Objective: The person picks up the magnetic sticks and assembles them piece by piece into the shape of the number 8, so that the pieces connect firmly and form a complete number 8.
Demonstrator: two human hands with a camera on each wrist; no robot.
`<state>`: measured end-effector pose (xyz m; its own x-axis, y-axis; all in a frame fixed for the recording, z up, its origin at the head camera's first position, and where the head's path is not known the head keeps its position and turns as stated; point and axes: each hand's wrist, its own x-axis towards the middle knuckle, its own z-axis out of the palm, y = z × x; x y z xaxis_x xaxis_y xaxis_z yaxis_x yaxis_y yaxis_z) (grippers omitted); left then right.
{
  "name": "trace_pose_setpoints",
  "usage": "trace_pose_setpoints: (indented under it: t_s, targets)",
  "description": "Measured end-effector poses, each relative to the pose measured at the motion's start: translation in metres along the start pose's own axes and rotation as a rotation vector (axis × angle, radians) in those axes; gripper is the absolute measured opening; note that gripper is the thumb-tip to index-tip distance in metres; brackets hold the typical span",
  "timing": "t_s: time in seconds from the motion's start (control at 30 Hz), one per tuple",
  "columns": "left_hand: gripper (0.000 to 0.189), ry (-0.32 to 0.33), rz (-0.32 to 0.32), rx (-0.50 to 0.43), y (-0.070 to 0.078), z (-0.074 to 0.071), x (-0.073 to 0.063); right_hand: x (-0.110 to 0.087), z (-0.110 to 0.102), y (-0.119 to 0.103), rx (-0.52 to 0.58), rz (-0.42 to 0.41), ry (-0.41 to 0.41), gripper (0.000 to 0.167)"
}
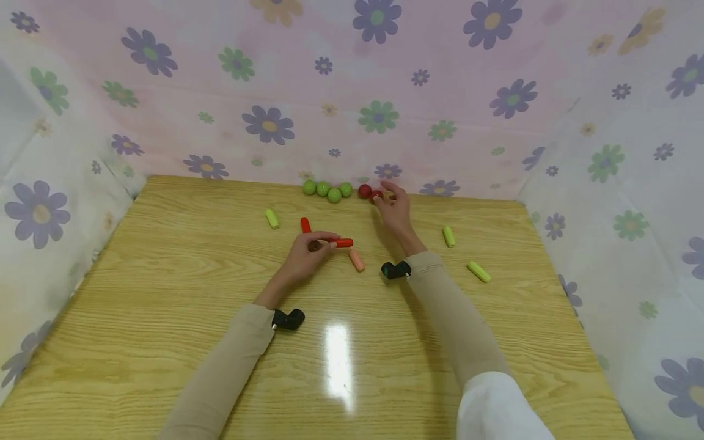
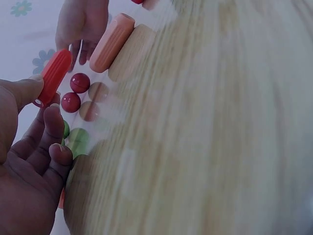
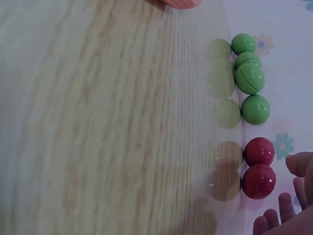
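Observation:
My left hand (image 1: pixel 304 256) pinches a short red ridged stick (image 1: pixel 343 242) between thumb and fingers, held above the table. In the left wrist view the red stick (image 2: pixel 56 76) points up from the fingertips. Just beyond this hand lies a second red stick (image 1: pixel 305 225), and to its right a peach-orange stick (image 1: pixel 357 261). At the back of the table, my right hand (image 1: pixel 397 214) hovers by two glossy dark red balls, one (image 3: pixel 258 151) against the other (image 3: pixel 259 182). Its thumb and fingers are spread apart beside them, with a gap showing in the right wrist view.
Several green balls (image 1: pixel 322 189) line the table's back edge, left of the red ones. Yellow-green sticks lie apart: one at the left (image 1: pixel 272 219), two at the right, the nearer one (image 1: pixel 479 271) by the forearm. Flowered cloth (image 1: pixel 330 91) walls the table (image 1: pixel 165 275).

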<state>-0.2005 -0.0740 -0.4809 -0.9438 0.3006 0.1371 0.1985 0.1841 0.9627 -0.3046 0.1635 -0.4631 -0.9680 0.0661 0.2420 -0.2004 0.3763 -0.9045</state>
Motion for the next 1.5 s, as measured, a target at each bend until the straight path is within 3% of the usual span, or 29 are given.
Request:
trace_pose_setpoints:
  t_s: [0.23, 0.43, 0.93, 1.5]
  targets:
    - [0.026, 0.003, -0.008, 0.005, -0.001, 0.000, 0.000, 0.008, 0.011, 0.000, -0.081, 0.067, 0.011, 0.044]
    - [0.024, 0.023, -0.010, 0.020, -0.002, -0.001, 0.001, 0.007, 0.015, 0.000, -0.079, 0.137, -0.002, 0.046]
    - [0.027, 0.018, -0.047, -0.039, 0.001, 0.000, 0.008, 0.007, 0.016, 0.008, -0.100, 0.125, 0.004, 0.041]
    - [0.031, 0.041, -0.028, -0.102, -0.004, 0.007, 0.023, -0.006, 0.010, 0.004, 0.008, 0.202, -0.001, 0.037]
